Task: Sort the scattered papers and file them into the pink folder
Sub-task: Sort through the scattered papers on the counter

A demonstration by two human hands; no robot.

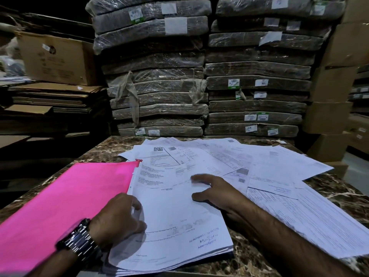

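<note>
Left hand [117, 216] and right hand [215, 193] rest on paper stack [179, 226] beside pink folder [65, 196]

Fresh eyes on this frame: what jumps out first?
The bright pink folder lies flat at the left of the marble table, beside a stack of papers. The left hand rests on the stack's left edge and the right hand is spread over its middle. Loose sheets fan out to the right, and tall wrapped bundles fill the back.

Pink folder [65, 196] is showing smooth plastic with a slight sheen. Right of it, papers [179, 216] are looking matt; table [339, 188] beneath is reading as polished marbled stone. Behind it, bundles [157, 76] are glinting in glossy film.
</note>
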